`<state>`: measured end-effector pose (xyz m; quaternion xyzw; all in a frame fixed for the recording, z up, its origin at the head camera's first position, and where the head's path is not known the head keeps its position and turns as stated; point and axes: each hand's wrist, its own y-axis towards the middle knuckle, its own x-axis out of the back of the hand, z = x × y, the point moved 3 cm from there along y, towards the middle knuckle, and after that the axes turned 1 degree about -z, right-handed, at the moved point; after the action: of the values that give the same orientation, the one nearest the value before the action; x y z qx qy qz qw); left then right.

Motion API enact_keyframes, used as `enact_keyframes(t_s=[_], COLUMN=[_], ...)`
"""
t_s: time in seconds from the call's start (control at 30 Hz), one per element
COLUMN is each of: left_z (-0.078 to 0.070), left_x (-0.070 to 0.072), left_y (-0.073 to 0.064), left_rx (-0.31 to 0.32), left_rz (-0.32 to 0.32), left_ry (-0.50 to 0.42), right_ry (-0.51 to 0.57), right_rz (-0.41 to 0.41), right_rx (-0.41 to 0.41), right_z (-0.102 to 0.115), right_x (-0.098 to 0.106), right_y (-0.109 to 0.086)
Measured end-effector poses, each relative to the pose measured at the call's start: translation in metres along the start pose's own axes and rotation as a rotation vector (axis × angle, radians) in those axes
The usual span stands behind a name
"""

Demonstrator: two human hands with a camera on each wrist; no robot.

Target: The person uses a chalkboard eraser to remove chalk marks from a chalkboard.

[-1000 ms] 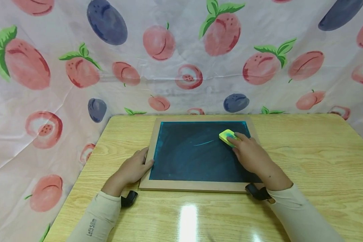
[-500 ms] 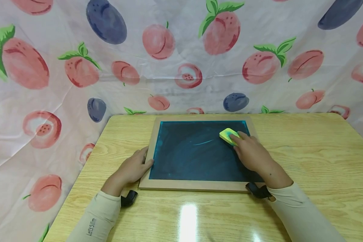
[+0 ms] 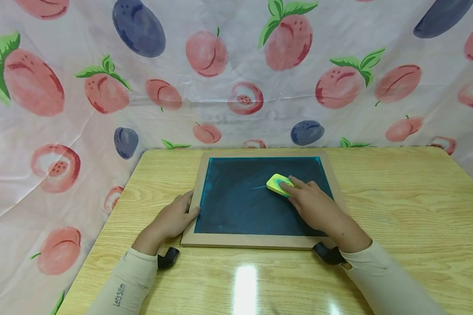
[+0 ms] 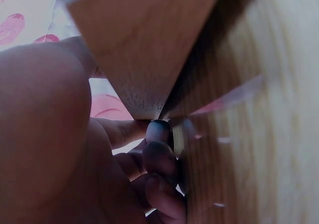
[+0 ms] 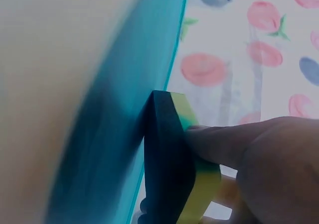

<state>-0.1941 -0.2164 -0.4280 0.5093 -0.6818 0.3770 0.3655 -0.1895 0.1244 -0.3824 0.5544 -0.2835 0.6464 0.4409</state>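
Observation:
A framed chalkboard (image 3: 236, 210) lies flat on the table, a short light-blue chalk line (image 3: 259, 187) near its middle. My right hand (image 3: 317, 205) grips a yellow eraser (image 3: 277, 183) with blue-green smudges and holds it on the board, over the right end of that line. In the right wrist view, the eraser's dark underside (image 5: 167, 154) leans close to the board surface, with fingers on its yellow back. At the board's left side, my left hand (image 3: 173, 218) holds the wooden frame (image 4: 144, 45), thumb on top. Its other fingers (image 4: 159, 157) curl at the lower edge, partly in shadow.
The wood-grain table (image 3: 410, 210) extends to both sides of the board and in front of it. A fruit-print cloth (image 3: 236, 57) hangs behind the table and along its left side.
My right hand has slid the eraser left and slightly toward me across the board. It now covers the right part of the chalk line, which looks shorter. The left hand stays put.

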Motion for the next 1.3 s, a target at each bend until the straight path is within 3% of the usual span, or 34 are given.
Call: enact_keyframes(t_s=[0.3, 0.67, 1.13, 1.3], left_z=[-0.001, 0.0, 0.0, 0.0], left_x=[0.0, 0.0, 0.0, 0.0], left_y=[0.001, 0.001, 0.001, 0.001], left_rx=[0.007, 0.014, 0.015, 0.013], left_rz=[0.004, 0.001, 0.007, 0.011], left_ry=[0.002, 0.0, -0.007, -0.007], right_ry=[-0.019, -0.102, -0.067, -0.034], right_rz=[-0.003, 0.049, 0.055, 0.049], right_rx=[0.08, 0.191, 0.207, 0.159], right_z=[0.033, 0.065, 0.06, 0.047], right_x=[-0.004, -0.009, -0.008, -0.006], right_y=[-0.009, -0.015, -0.012, -0.008])
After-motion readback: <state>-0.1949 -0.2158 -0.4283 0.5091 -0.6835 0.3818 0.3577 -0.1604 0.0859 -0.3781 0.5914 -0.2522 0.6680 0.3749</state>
